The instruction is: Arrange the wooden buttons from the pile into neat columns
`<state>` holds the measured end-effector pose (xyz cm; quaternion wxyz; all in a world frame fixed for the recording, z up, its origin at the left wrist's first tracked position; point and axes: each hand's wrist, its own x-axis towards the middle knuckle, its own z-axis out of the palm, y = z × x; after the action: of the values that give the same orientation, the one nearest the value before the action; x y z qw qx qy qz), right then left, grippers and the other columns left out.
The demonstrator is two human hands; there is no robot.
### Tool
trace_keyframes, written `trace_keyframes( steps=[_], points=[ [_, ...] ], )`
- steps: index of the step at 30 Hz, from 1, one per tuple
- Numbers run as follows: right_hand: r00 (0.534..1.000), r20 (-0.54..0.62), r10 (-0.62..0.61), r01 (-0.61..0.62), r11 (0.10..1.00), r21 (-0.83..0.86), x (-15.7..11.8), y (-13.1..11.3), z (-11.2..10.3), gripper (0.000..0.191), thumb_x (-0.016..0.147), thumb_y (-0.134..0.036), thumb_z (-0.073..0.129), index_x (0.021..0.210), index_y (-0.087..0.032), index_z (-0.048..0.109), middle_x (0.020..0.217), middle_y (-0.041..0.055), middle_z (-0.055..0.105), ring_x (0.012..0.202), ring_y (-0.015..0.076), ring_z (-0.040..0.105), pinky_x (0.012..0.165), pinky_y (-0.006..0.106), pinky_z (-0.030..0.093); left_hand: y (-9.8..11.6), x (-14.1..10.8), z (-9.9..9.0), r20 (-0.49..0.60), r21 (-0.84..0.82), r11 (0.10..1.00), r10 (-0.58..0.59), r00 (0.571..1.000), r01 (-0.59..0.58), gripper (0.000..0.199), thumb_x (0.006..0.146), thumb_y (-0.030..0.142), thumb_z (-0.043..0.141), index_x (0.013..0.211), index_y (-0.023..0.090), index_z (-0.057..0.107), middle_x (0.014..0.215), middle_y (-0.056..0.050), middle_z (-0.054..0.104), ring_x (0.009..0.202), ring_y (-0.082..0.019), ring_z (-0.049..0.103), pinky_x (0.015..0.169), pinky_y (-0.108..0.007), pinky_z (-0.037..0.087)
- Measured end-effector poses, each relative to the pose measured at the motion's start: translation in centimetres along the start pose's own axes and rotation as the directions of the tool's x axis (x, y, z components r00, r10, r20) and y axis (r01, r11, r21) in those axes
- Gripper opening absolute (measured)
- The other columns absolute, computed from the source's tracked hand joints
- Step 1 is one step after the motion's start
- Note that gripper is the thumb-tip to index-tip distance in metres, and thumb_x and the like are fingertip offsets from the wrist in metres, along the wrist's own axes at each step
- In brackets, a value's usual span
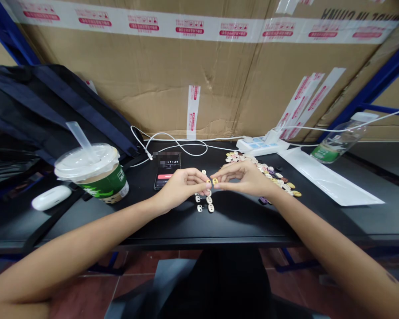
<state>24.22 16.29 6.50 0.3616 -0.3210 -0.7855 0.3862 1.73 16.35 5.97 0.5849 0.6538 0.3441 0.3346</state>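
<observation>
Fingertips (209,180) hiding small yellow piece (215,181)

Even, moderately bright overhead light; soft shadows on the dark surface (239,217); strong wide-angle bending at edges; tiny pieces slightly blurred.

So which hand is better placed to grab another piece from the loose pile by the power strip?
Probably the right hand: it lies right beside the loose pile, which spreads to its right. The left hand pinches a small yellow piece and sits farther off, above the white pieces.
</observation>
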Motion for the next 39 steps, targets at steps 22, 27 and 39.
trace_keyframes(
  steps=[22,27,39],
  points=[
    [0.999,0.011,0.049,-0.050,0.981,0.186,-0.1,0.5,0.6,0.035,0.070,-0.029,0.087,0.101,-0.016,0.078,0.083,0.0065,0.078,0.076,0.0196,0.076,0.076,0.032,0.065,0.1,-0.1,0.1,0.002,-0.042,0.999,-0.002,1.000,0.003,0.029,0.071,0.030,0.086,0.085,0.009,0.070,0.079,-0.009,0.077,0.072,-0.018,0.074,0.071,-0.029,0.058],
    [0.999,-0.005,0.036,-0.034,0.971,0.238,-0.2,0.4,0.8,0.025,0.069,-0.024,0.087,0.092,-0.015,0.078,0.078,0.0059,0.079,0.071,0.0188,0.077,0.072,0.029,0.066,0.1,-0.1,0.1,0.019,-0.069,0.998,0.003,1.000,-0.002,0.025,0.073,0.028,0.084,0.081,0.010,0.069,0.076,-0.009,0.077,0.070,-0.018,0.074,0.068,-0.027,0.058],
    [0.999,0.011,-0.037,0.035,0.991,0.126,-0.1,0.5,0.6,0.030,0.071,-0.028,0.085,0.098,-0.017,0.078,0.085,0.0064,0.077,0.075,0.0184,0.074,0.074,0.032,0.064,0.0,-0.1,0.2,0.004,-0.059,0.998,0.004,1.000,-0.003,0.023,0.075,0.027,0.082,0.084,0.009,0.070,0.077,-0.008,0.077,0.070,-0.016,0.073,0.070,-0.026,0.058]
  ],
)
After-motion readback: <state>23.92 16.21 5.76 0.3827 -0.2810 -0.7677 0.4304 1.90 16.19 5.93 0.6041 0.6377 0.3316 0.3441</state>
